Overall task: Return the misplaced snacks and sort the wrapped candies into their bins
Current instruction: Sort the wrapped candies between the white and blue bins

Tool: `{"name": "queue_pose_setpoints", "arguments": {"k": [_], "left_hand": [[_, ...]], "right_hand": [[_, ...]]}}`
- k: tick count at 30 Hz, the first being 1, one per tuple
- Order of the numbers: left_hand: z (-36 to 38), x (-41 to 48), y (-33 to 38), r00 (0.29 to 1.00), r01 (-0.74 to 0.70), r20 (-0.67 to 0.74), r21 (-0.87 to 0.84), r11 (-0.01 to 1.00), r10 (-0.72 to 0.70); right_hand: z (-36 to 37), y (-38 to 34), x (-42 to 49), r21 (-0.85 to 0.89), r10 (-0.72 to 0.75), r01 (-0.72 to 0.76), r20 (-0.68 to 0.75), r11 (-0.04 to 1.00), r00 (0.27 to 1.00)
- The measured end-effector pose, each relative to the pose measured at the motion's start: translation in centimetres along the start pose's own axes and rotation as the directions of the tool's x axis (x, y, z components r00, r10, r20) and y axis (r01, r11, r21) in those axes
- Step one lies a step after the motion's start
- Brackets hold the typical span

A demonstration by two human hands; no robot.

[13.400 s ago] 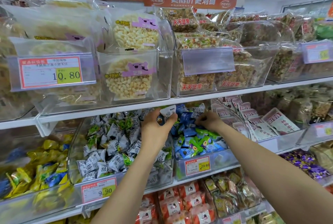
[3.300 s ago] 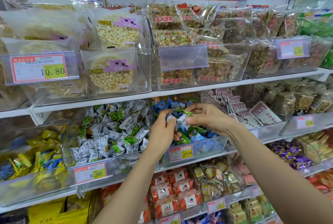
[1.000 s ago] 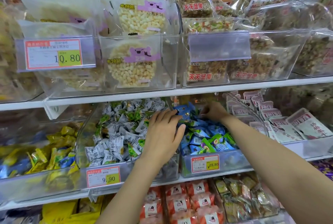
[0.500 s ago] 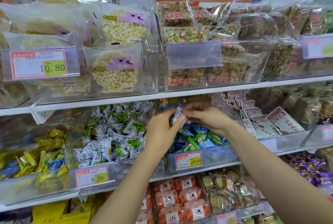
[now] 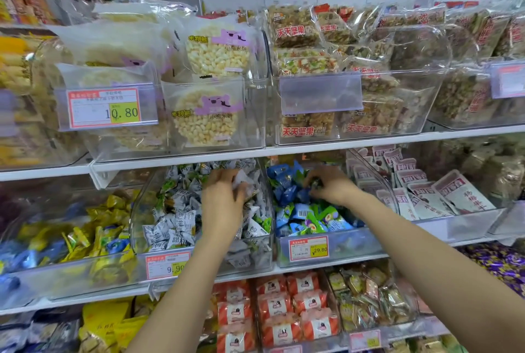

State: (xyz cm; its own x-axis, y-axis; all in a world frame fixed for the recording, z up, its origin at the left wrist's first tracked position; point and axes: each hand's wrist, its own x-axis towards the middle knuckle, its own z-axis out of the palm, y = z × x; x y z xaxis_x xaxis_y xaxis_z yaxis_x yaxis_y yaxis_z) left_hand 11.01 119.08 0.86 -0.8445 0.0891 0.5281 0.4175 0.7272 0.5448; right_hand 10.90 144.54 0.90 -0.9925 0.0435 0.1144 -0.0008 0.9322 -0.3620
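The left hand hangs over the clear plastic bin of white-and-green wrapped candies. Its fingers are clenched round a crinkled white wrapped candy, which sits just above the heap and close to the bin's right wall. The right hand is down in the clear plastic bin of blue wrapped candies just beside it. Its fingers curl into the pile, and with the tips buried among the wrappers I cannot tell whether they pinch a piece or only rake through. The step in hand looks like returning a white stray to its own kind while the other hand hunts for the next one. To do it well, the left hand should move a little leftward, away from the wall the two bins share, and let go low over the heap so the light, slippery wrapper settles and does not bounce across. The print on the wrapper is worth matching against the pieces under it before the fingers open. The right hand does best lifting one piece by a twisted end, since a scoop would drag blue candies out with it. The green wrapped candies at the front of the blue bin deserve a look too, as they may or may not belong there.
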Motion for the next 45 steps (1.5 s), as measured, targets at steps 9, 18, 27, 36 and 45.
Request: {"name": "queue_pose_setpoints", "arguments": {"k": [9,18,27,36,45], "left_hand": [[0.0,-0.4,0.8,0.956,-0.255,-0.109,0.146,0.956,0.272],[3.1,-3.7,2.2,0.824,-0.539,0.313,0.172,0.825,0.473],[7.7,-2.5,10.3,0.500,-0.366,0.742,-0.287,0.885,0.447],[10.1,-0.1,8.1,0.548,-0.532,0.823,0.207,0.821,0.147],[14.4,0.2,10.5,0.345,-0.528,0.890,-0.080,0.846,0.299]], "right_hand": [[-3.7,1.0,-2.2,0.059,0.055,-0.062,0.101,0.996,0.993],[-2.1,1.5,-1.6,-0.143,0.098,-0.049,0.358,0.988,0.929],[-4.2,4.9,-6.9,0.076,-0.044,0.079,-0.385,0.994,0.922],[-1.3,9.3,-9.0,0.167,-0.021,0.061,-0.232,0.984,0.973],[-1.1,9.4,-9.2,0.140,-0.077,0.122,-0.287,0.983,0.955]]}}
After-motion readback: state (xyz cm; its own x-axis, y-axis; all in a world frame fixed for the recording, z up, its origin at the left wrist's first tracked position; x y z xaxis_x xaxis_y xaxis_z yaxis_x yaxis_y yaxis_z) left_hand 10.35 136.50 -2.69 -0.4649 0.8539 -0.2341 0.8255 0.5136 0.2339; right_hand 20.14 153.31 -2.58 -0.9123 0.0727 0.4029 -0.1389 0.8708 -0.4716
